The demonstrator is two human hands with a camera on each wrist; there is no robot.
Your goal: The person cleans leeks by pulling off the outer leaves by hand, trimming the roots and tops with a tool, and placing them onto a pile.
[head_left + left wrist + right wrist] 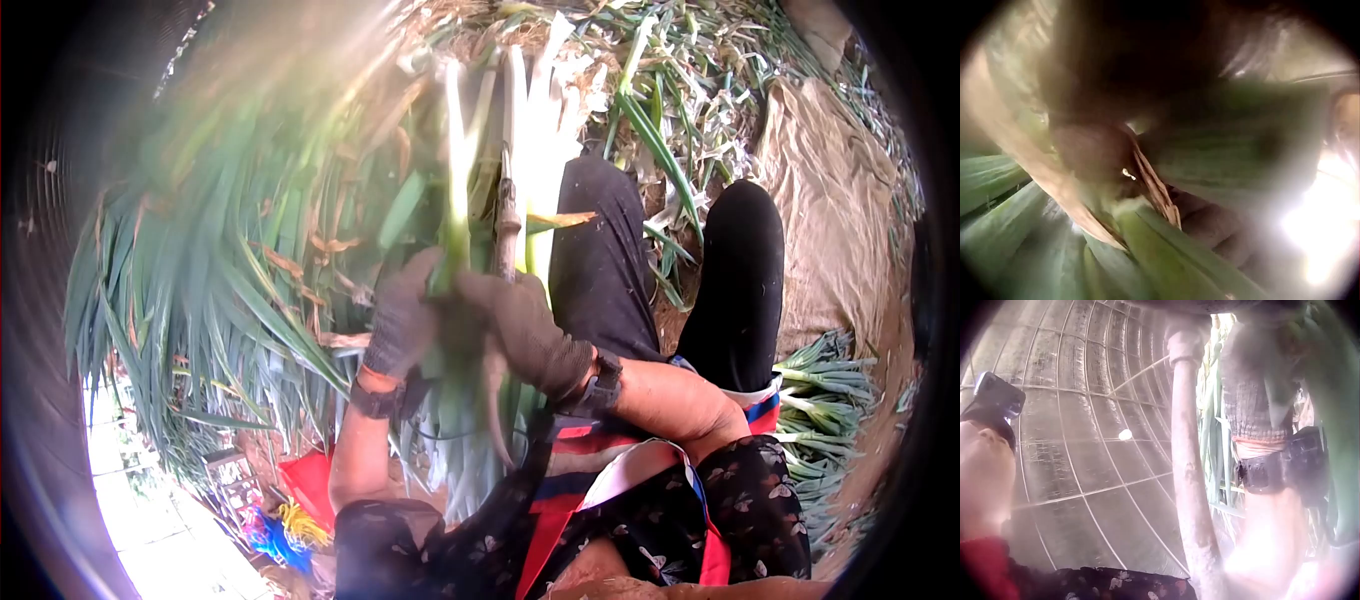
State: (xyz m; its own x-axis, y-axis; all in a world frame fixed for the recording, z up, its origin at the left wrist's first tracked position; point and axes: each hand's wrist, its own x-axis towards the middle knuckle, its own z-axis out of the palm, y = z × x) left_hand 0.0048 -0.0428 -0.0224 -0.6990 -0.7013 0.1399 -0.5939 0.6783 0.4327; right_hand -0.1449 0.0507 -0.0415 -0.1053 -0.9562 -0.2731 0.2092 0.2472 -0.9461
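A green onion (456, 190) with a pale stem stands between two dark-gloved hands, its blurred leaves running down below them. The left hand (402, 305) grips it from the left, and broad green leaves (1166, 256) with a dry brown leaf (1066, 194) crowd its wrist view. Curled fingers of the right hand (525, 330) meet the green part from the other side. A knotted wooden stick (507, 215) passes under the right hand and shows again below it; whether that hand also holds it, I cannot tell. Thick white stalks (540, 120) stand beside the stick.
A large heap of green onions (190, 280) lies to the left, with leafy scraps (690, 90) across the back. Brown cloth (825, 200) and more onions (825, 400) are at the right. Red, yellow and blue items (285, 530) sit lower left. The person's dark-trousered knees (735, 270) are close by.
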